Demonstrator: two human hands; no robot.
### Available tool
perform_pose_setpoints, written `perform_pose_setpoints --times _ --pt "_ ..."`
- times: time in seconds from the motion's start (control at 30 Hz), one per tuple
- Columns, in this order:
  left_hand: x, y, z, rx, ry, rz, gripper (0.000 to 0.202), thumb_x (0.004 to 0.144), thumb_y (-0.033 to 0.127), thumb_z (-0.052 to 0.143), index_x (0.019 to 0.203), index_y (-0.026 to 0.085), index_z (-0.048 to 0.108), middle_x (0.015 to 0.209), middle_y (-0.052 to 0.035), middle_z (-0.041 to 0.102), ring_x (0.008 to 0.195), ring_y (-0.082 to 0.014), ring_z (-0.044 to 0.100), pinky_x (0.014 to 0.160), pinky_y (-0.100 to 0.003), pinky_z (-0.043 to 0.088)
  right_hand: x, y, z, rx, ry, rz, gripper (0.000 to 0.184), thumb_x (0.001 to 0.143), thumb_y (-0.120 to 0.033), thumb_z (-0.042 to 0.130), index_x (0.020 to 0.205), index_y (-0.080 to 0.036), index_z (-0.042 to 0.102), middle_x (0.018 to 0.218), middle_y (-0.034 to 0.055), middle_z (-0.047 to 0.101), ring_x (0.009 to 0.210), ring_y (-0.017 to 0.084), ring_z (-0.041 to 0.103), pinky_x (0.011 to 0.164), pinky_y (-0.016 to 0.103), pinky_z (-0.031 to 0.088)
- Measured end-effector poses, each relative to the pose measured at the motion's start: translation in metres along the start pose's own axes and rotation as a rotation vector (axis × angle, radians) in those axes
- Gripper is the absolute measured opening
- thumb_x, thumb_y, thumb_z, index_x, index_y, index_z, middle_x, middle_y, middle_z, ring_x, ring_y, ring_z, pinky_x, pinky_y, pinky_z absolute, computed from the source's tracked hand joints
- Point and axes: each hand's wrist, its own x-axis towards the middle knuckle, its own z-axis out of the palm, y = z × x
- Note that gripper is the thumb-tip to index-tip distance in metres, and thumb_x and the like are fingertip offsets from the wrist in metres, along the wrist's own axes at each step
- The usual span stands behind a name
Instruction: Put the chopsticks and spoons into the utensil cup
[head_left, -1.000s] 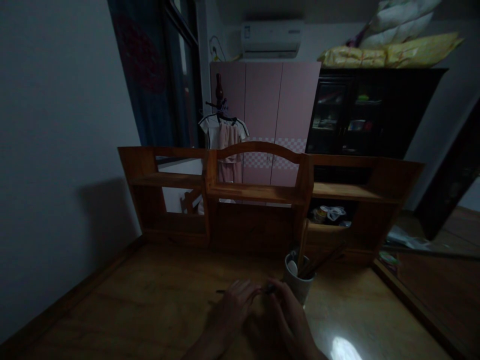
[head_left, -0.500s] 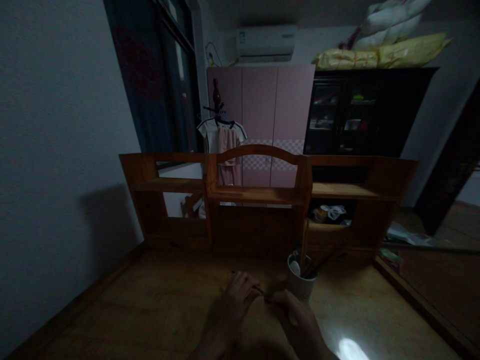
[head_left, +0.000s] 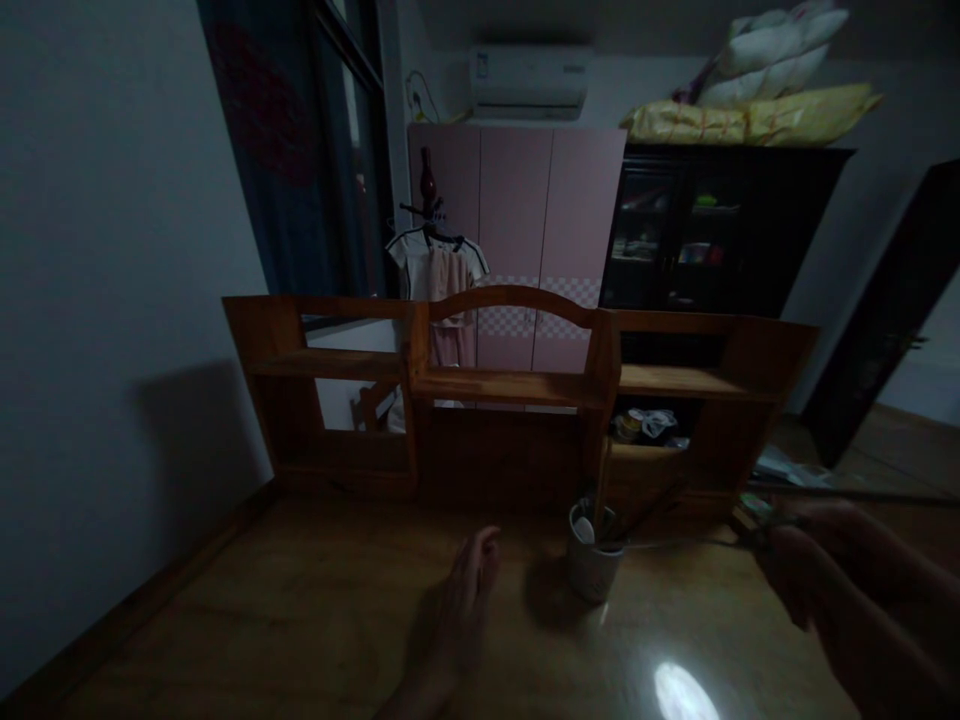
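The room is dim. My left hand [head_left: 461,600] lies flat on the wooden desk [head_left: 300,620], fingers stretched out, holding nothing, left of a white cup [head_left: 591,565]. The cup holds a spoon and several thin sticks. My right hand [head_left: 832,560] is raised at the right, fingers curled in a pinch round a long thin stick [head_left: 675,544] that reaches left towards the cup's rim.
A wooden shelf unit [head_left: 517,385] stands along the desk's back edge, with small items [head_left: 645,425] in its right compartment. Behind are a pink wardrobe [head_left: 517,230], hanging clothes [head_left: 435,275], a dark cabinet [head_left: 712,230] and an air conditioner [head_left: 529,80]. A light glare [head_left: 679,690] sits on the desk.
My hands were together in front of the cup over a thin stick. Now the right hand has swung out to the right with a stick, and the left lies flat.
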Motion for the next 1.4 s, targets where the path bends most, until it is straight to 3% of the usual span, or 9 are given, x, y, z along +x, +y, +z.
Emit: perform_pose_setpoints --times 0.1,0.2,0.33,0.5,0.93,1.2,1.4 --pt "0.003 -0.009 0.008 0.019 0.022 -0.007 0.041 0.098 0.044 0.025 0.132 0.029 0.042 0.13 -0.005 0.055 0.114 -0.0174 0.057 0.096 -0.032 0.045 0.003 0.001 -0.003 -0.203 0.022 -0.098 0.03 0.078 -0.056 0.064 0.081 -0.026 0.061 0.053 0.0003 0.051 0.045 0.015 0.048 0.042 0.026 0.039" --pt "0.01 -0.021 0.013 0.098 0.055 -0.02 0.04 0.097 0.041 0.031 0.133 0.026 0.039 0.121 -0.0059 0.061 0.104 -0.0174 0.062 0.088 -0.031 0.047 0.006 0.001 -0.002 -0.314 -0.018 -0.12 0.034 0.081 -0.059 0.058 0.082 -0.026 0.061 0.054 0.0016 0.054 0.049 0.017 0.051 0.047 0.028 0.04" --pt "0.018 -0.037 0.014 0.204 0.043 -0.039 0.038 0.094 0.033 0.037 0.13 0.022 0.041 0.105 -0.0052 0.066 0.092 -0.0162 0.066 0.08 -0.026 0.048 0.014 0.013 -0.003 -0.253 -0.081 -0.071 0.033 0.083 -0.057 0.057 0.086 -0.024 0.062 0.053 0.0007 0.053 0.049 0.016 0.05 0.045 0.026 0.039" --pt "0.021 -0.048 0.016 0.243 0.012 -0.054 0.038 0.091 0.028 0.039 0.129 0.022 0.043 0.104 -0.0056 0.067 0.092 -0.0156 0.065 0.08 -0.025 0.047 0.024 0.042 0.005 -0.192 -0.159 -0.021 0.031 0.081 -0.053 0.063 0.091 -0.023 0.062 0.054 -0.0016 0.053 0.048 0.013 0.049 0.044 0.023 0.039" --pt "0.023 -0.054 0.021 0.213 -0.017 -0.036 0.042 0.089 0.026 0.039 0.131 0.019 0.042 0.104 -0.0072 0.065 0.095 -0.0168 0.063 0.084 -0.028 0.047 0.023 0.076 0.047 -0.059 -0.438 0.033 0.031 0.087 -0.049 0.059 0.09 -0.018 0.061 0.064 0.0 0.058 0.05 0.011 0.051 0.044 0.021 0.039" --pt "0.021 -0.048 0.02 0.199 -0.022 -0.02 0.041 0.089 0.026 0.038 0.13 0.019 0.042 0.102 -0.0061 0.064 0.093 -0.0157 0.063 0.084 -0.027 0.047 0.015 0.095 0.065 -0.029 -0.522 0.045 0.033 0.088 -0.05 0.057 0.086 -0.017 0.061 0.06 -0.0012 0.055 0.048 0.011 0.05 0.044 0.021 0.039" --pt "0.019 -0.045 0.018 0.199 -0.026 -0.004 0.041 0.091 0.028 0.036 0.13 0.02 0.043 0.105 -0.0075 0.064 0.095 -0.0165 0.062 0.083 -0.028 0.047 0.013 0.108 0.066 -0.045 -0.516 0.053 0.035 0.088 -0.052 0.055 0.088 -0.018 0.061 0.058 -0.0024 0.053 0.047 0.011 0.047 0.043 0.021 0.037"
